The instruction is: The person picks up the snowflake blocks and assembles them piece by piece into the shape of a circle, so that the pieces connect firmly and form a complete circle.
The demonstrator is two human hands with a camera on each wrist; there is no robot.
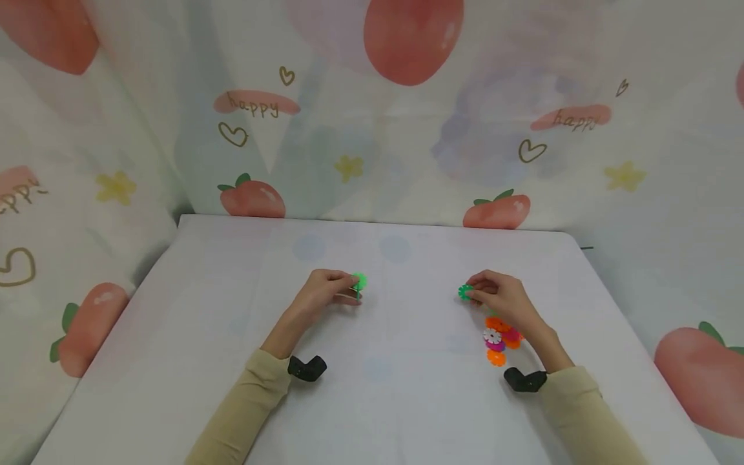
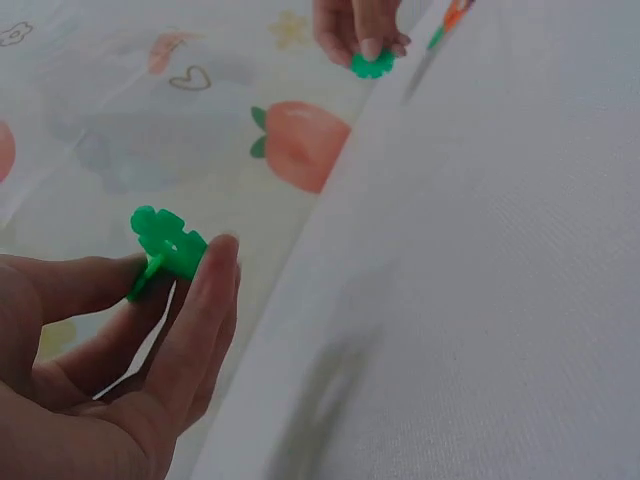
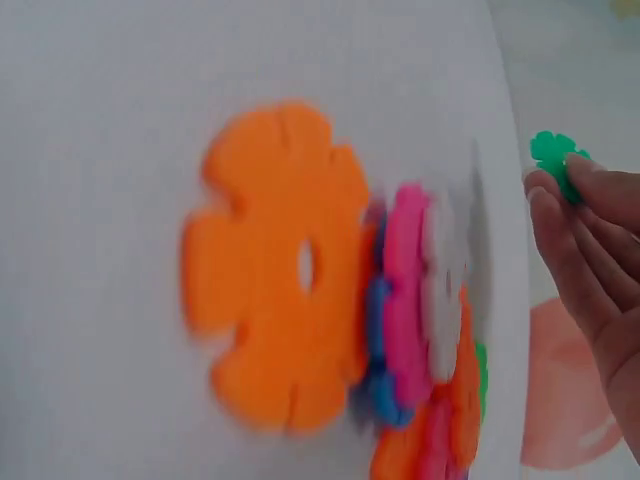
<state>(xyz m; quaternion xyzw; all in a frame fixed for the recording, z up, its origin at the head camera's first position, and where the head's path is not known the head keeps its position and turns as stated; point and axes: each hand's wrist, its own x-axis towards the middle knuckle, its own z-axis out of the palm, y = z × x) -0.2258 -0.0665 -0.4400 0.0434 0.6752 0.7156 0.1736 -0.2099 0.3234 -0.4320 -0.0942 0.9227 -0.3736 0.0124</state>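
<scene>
My left hand (image 1: 321, 292) pinches green flower-shaped plastic pieces (image 2: 170, 243) between thumb and fingers, raised over the table. Two of them appear set at an angle and touching; their joint is partly covered by the fingertips. Across from it, my right hand (image 1: 501, 296) pinches a single green flower-shaped piece (image 3: 557, 160) by its edge. Below the right wrist lies a small pile of similar pieces, among them an orange piece (image 3: 270, 270), a pink piece (image 3: 406, 295) and a white piece (image 1: 492, 336). The right forearm and hand hide part of that pile from the head view.
A white table (image 1: 395, 400) carries everything. Behind it and at the sides hangs a patterned cloth (image 1: 383, 129) with printed fruit, hearts and stars. Black wrist mounts (image 1: 308, 369) sit at both sleeve cuffs.
</scene>
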